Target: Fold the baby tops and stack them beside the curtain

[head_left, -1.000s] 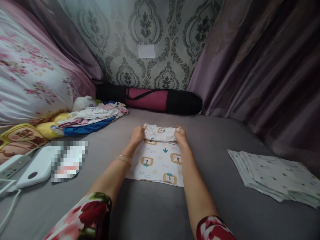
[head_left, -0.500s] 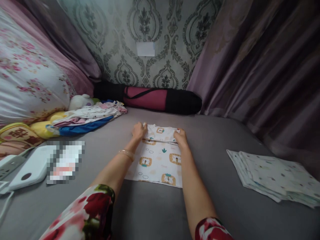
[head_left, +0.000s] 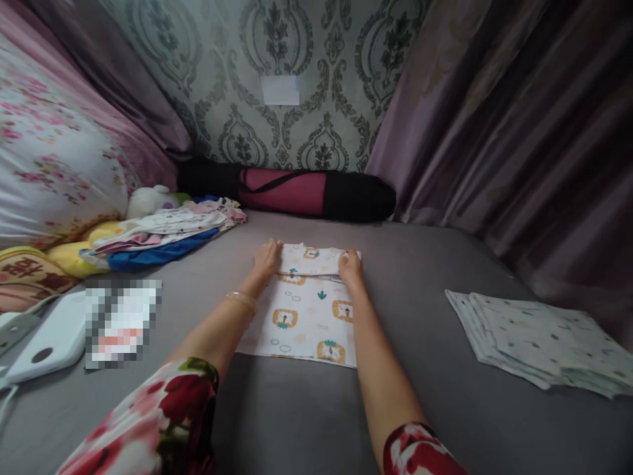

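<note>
A small white garment [head_left: 306, 310] printed with orange and green motifs lies flat on the grey bed sheet [head_left: 306, 409]. Its far end is folded back toward me in a narrow band. My left hand [head_left: 267, 256] pinches the left corner of that folded band. At the right corner my right hand [head_left: 350, 265] grips the same band. Both hands have fingers closed on the cloth. A thin bracelet sits on my left wrist.
A stack of folded printed cloths [head_left: 539, 340] lies at the right. A pile of clothes [head_left: 168, 227] and pillows [head_left: 54, 171] sit at the left, with a white device [head_left: 47, 340] near them. A rolled pink and black bag [head_left: 297, 191] lies along the wall. Curtains [head_left: 519, 132] hang at the right.
The view has shifted slightly, so everything sits a little more to the left and higher. Both hands still hold the folded far end of the garment in the same place.
</note>
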`<state>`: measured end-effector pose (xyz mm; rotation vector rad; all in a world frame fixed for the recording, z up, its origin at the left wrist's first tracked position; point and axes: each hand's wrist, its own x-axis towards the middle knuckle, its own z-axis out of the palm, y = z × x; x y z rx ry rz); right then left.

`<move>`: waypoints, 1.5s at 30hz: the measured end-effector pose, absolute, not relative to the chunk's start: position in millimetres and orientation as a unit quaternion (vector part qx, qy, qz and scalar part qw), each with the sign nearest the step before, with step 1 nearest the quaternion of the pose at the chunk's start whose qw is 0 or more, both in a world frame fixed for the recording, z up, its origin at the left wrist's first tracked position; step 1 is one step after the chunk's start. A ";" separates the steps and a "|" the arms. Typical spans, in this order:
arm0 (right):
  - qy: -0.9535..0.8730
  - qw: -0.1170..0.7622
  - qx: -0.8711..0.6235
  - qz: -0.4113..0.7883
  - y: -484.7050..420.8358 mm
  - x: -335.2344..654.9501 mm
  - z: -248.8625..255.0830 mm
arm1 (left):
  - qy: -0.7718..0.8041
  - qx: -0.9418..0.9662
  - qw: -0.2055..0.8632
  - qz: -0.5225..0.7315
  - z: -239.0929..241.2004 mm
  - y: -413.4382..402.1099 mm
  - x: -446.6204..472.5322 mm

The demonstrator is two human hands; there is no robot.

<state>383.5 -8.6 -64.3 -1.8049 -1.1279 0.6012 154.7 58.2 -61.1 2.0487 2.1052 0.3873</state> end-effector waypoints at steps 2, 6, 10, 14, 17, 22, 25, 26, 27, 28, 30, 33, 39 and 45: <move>-0.484 0.426 -0.734 0.214 -14.2 382.5 -62.4 | 0.710 0.687 0.088 0.131 -61.4 57.2 153.9; -0.516 0.383 -0.748 0.168 -21.5 382.7 -61.3 | 0.714 0.679 0.076 0.149 -62.9 56.2 152.8; -0.518 0.386 -0.749 0.150 -23.0 383.7 -62.9 | 0.714 0.676 0.084 0.163 -65.6 57.3 151.0; -0.503 0.414 -0.745 0.145 -23.9 386.0 -61.0 | 0.712 0.673 0.109 0.167 -63.6 59.3 149.0; -0.503 0.386 -0.768 0.088 -24.2 381.6 -55.7 | 0.719 0.666 0.089 0.178 -54.2 55.8 151.7; -0.662 0.284 -0.691 0.061 -22.0 346.3 -58.7 | 0.591 0.787 -0.006 0.179 -46.8 37.4 175.9; -0.739 0.212 -0.634 0.082 -21.7 325.4 -69.1 | 0.486 0.862 0.021 0.143 -60.6 28.8 191.1; -0.744 0.197 -0.633 0.086 -21.8 321.8 -72.1 | 0.474 0.869 0.027 0.141 -66.8 27.5 193.6; -0.742 0.185 -0.639 0.089 -22.1 320.1 -74.4 | 0.473 0.869 0.031 0.140 -72.5 27.0 194.5; -0.736 0.177 -0.647 0.090 -22.3 319.8 -75.9 | 0.481 0.865 0.031 0.139 -77.4 27.0 193.8; -0.724 0.169 -0.663 0.087 -22.8 322.0 -76.7 | 0.507 0.851 0.028 0.132 -83.2 28.3 189.3; -0.700 0.167 -0.690 0.077 -23.5 325.9 -75.3 | 0.544 0.831 0.027 0.113 -82.4 30.1 179.9; -0.650 0.153 -0.741 0.071 -21.9 333.7 -72.4 | 0.570 0.815 0.049 0.091 -75.0 29.4 171.5; -0.631 0.141 -0.760 0.059 -26.0 379.3 -71.2 | 0.542 0.834 0.071 0.072 -80.8 39.4 154.6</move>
